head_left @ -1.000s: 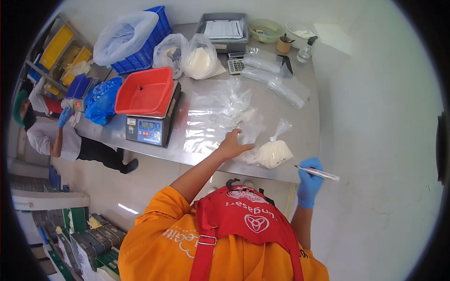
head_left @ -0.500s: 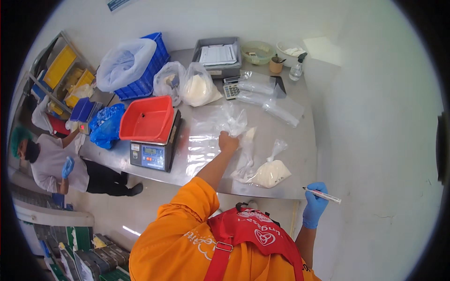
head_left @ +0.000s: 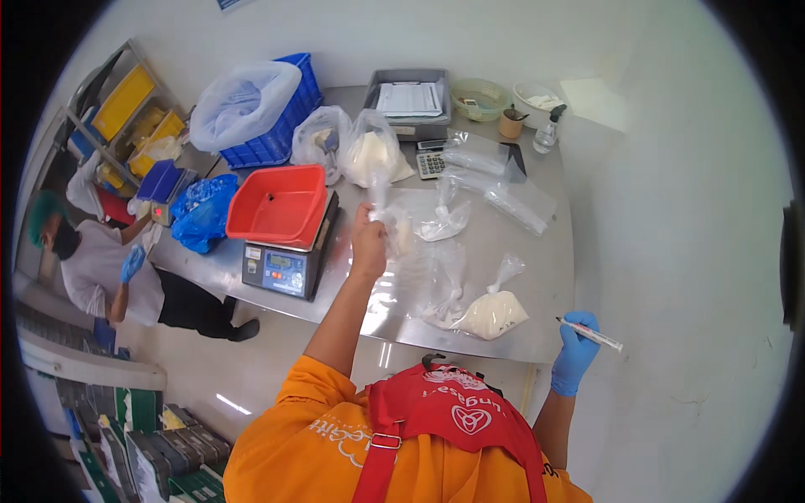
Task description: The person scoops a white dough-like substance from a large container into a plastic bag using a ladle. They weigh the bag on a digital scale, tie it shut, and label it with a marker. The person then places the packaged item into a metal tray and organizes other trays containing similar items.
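Bare and closed, my left hand [head_left: 369,245] grips a clear plastic bag [head_left: 401,238] by its gathered neck over the steel table; pale contents show faintly, blurred. Beside it, a small knotted bag [head_left: 443,223] with a little white material lies on the table. Nearer me is a full tied bag of cream-white powder [head_left: 493,316], with dark marks on its side. Against its left side rests another knotted clear bag [head_left: 443,312] of whitish stuff. My right hand [head_left: 573,352], in a blue glove, holds a white marker [head_left: 595,335] past the table's right edge, its dark tip pointing left.
Left of my left hand stands a digital scale [head_left: 281,270] carrying a red tray [head_left: 277,205]. Behind are a lined blue crate [head_left: 272,138], an open powder bag [head_left: 373,155], a grey bin [head_left: 411,127], a calculator [head_left: 430,163] and a spray bottle [head_left: 547,134]. A co-worker [head_left: 117,272] stands at left.
My left hand has moved left and away from me, raising a bag by its neck. The small knotted bag now lies apart to its right. My right hand still holds the marker.
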A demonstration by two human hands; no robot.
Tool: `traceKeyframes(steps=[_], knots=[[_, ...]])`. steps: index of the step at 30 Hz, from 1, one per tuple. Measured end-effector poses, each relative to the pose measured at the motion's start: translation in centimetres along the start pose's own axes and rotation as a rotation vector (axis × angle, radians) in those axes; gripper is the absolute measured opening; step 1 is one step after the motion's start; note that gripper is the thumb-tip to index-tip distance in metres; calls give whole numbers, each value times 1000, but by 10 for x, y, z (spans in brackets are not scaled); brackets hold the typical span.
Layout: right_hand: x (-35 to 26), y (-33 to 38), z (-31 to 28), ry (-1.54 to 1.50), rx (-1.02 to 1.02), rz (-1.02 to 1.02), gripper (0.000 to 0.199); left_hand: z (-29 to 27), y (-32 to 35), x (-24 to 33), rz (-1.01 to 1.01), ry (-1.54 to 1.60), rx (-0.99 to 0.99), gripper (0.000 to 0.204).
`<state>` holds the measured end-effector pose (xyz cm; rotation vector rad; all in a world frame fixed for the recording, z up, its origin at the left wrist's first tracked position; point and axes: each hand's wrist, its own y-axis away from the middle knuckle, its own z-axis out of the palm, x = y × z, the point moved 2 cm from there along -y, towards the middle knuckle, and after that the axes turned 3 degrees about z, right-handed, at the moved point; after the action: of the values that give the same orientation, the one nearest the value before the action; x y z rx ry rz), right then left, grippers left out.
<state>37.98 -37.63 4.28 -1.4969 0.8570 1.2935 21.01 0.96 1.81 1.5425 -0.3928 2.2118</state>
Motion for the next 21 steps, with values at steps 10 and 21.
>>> traceKeyframes(steps=[10,21], knots=[[-72,4,140,-174,-660,-263,15,63,90,27,-285,-188,-452,47],[-58,19,148,-79,-713,-344,15,57,103,2,-620,291,-441,63]])
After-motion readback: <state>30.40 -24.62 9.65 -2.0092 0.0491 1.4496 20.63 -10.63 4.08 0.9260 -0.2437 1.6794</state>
